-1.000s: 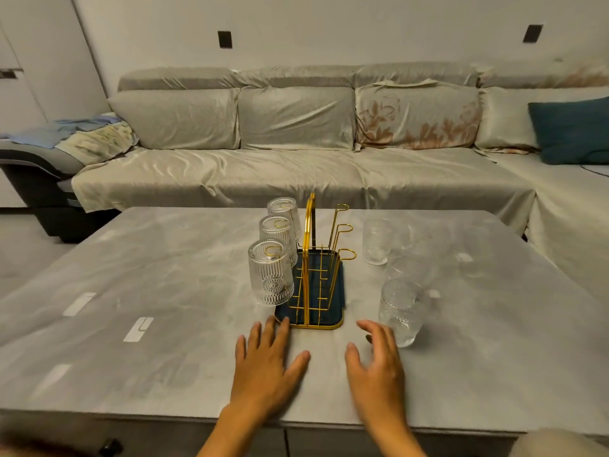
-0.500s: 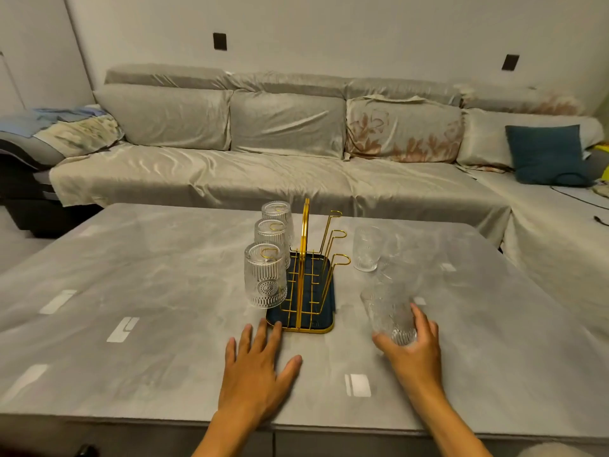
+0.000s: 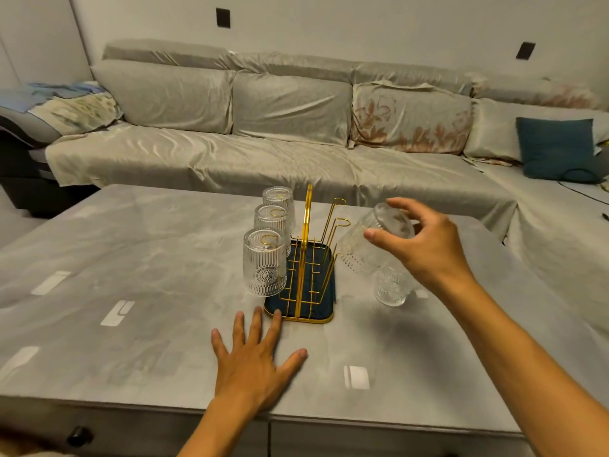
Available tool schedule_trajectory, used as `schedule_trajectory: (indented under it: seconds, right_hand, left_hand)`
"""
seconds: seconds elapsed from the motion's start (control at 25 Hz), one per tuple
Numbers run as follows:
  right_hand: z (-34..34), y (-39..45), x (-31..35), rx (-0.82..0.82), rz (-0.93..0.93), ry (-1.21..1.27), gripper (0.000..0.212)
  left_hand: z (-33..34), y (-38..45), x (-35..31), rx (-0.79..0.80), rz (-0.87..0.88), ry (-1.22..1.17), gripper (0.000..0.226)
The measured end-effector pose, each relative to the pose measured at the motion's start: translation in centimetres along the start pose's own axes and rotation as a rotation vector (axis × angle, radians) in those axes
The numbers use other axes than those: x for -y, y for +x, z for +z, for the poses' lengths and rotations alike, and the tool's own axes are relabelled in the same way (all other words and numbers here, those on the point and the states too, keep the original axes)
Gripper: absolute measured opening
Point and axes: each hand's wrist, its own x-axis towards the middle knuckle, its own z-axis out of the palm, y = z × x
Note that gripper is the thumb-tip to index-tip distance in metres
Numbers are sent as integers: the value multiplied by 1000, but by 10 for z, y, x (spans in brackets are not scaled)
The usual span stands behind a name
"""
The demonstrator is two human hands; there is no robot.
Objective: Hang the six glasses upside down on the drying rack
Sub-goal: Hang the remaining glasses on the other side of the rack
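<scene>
Glasses: three hung inverted left of the drying rack [image 3: 306, 285]; the right hand [image 3: 425, 245] gripped a tilted glass [image 3: 369, 249] at its right prongs; the left hand [image 3: 253, 364] lay open-fingered before it.

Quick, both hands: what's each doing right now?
Left hand: open, flat on the table.
Right hand: holding a tilted glass by the rack.

- The glasses [image 3: 264, 262] are clear, bumpy glass.
- The rack [image 3: 308, 245] is thin, shiny gold wire.
- The table [image 3: 148, 258] looks smooth, grey, like stone.
- The sofa [image 3: 263, 159] cover is soft, shiny cloth.
</scene>
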Motion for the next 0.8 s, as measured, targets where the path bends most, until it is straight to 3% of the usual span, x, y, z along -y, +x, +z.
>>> schedule_trajectory:
  seconds: [0.36,0.8]
  right_hand:
    - [50,2,-18,156,-84,-218,66]
    - [62,-3,-37,292,-34,-146,70]
  left_hand:
    - [-1,-1,-2,13,-25,20,88]
    - [-2,-2,-2,3,-30,19,88]
